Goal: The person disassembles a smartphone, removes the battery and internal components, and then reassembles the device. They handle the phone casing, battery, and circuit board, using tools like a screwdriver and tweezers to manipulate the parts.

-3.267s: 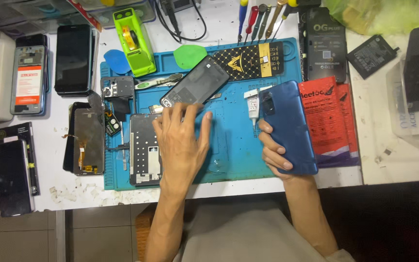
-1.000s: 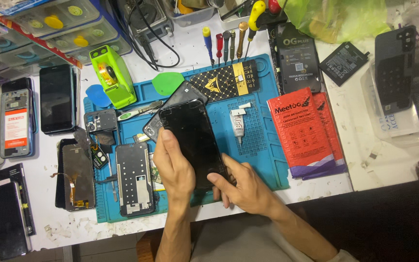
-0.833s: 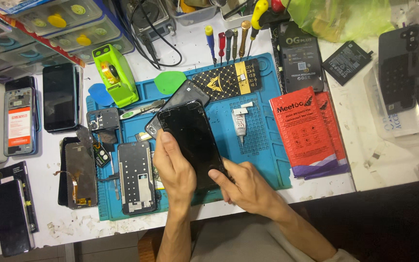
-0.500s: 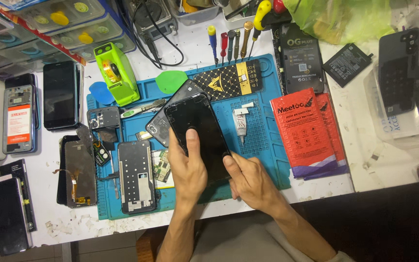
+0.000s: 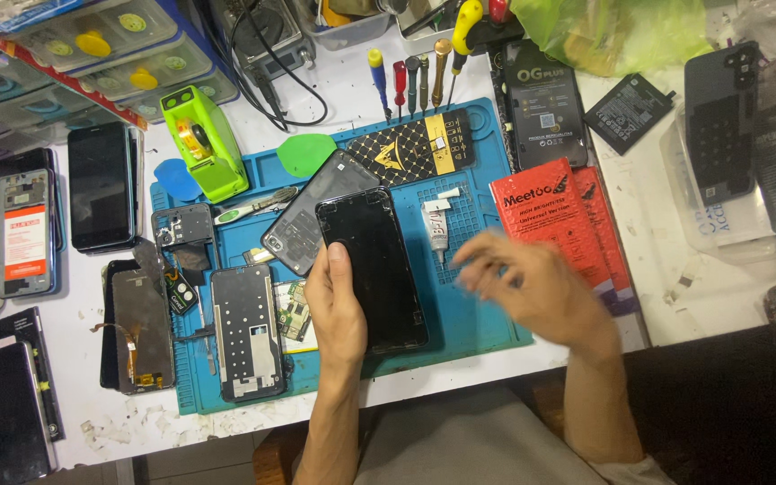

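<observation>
Left hand: closed on phone, screen up, over mat near bench front edge. Right hand: open, empty, blurred, beside phone. Step, judged: checking screen seating. Next calls for right-hand grip.

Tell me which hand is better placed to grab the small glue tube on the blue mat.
Right. The right hand hovers open, motion-blurred, just right of the glue tube, holding nothing. The left hand is busy gripping the black phone by its left edge, so it probably should stay put.
</observation>
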